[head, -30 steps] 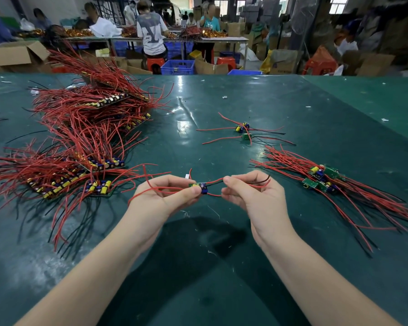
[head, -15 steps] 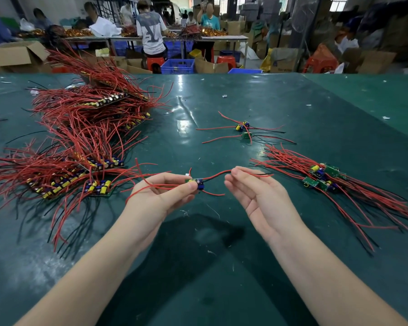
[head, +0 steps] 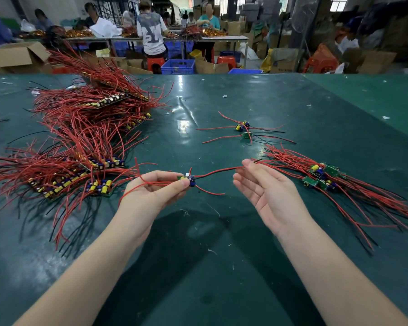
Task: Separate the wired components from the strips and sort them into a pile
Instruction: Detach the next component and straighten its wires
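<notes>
Pinching a small wired component [head: 186, 178] between thumb and fingertips, my left hand [head: 154, 190] holds it above the green tabletop [head: 210, 255]; its red wires trail both ways, one reaching the fingertips of my right hand [head: 266, 192], whose grip is wide, palm up, fingers straight; the unseparated strips [head: 80, 149] lie heaped at the left; the sorted pile [head: 323, 176] rests at the right, just beyond my right hand; two loose components [head: 244, 130] sit farther back, apart from both.
</notes>
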